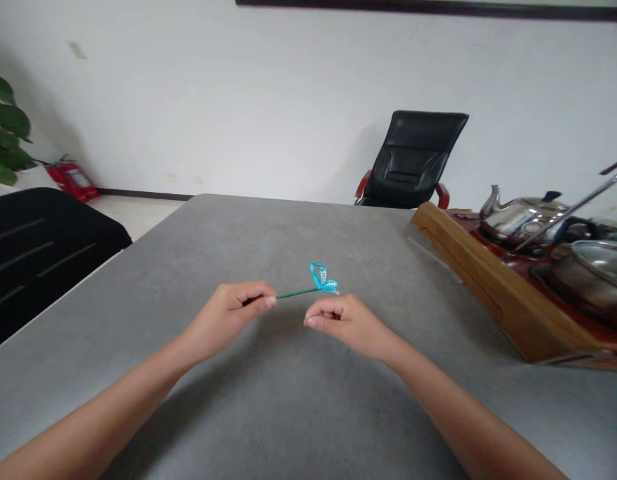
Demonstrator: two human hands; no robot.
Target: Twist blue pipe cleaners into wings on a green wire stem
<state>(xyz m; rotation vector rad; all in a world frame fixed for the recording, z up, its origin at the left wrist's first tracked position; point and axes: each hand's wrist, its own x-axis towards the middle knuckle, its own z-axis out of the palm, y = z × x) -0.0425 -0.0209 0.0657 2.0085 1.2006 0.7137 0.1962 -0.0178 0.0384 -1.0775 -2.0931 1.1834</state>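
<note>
My left hand (241, 305) pinches the end of a thin green stem between thumb and fingers. The stem belongs to a small craft flower (323, 285), which points right above the table. Its bright blue petals look looped, with white bead-like dots, and only a few of them show. Just below and to the right of the petals, apart from the stem, my right hand (341, 319) has thumb and fingertips pressed together. Whatever lies between those fingertips, if anything, is too small to make out.
The grey table (268, 230) spreads beneath both hands. A brown tea tray (468, 283) at the right carries a steel kettle (523, 217) and a steel pot (595, 277). Beyond the table is a black office chair (413, 157); another black chair (43, 253) stands at left.
</note>
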